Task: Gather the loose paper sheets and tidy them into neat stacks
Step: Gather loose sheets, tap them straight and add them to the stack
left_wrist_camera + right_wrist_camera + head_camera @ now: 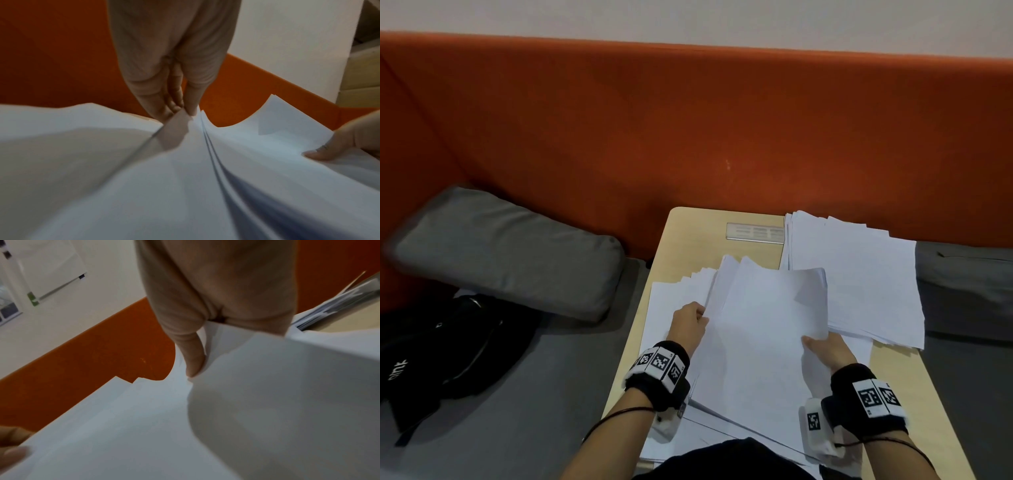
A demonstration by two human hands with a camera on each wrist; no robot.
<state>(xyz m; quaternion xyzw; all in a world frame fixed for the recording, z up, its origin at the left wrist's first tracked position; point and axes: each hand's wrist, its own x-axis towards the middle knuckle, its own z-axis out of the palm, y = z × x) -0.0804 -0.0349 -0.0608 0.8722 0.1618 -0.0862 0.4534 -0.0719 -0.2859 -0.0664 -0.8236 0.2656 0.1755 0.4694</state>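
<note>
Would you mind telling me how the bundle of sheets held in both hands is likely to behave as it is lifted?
Probably floppy: the held sheets bow between the left hand and right hand. Likely to slide apart, since their far corners are already fanned. Probably light, as a pinch at each edge carries them.

The head camera is looking down over the table (893,377); each wrist camera is peering close along its hand, both sharing the held sheets (763,325) with it.
</note>
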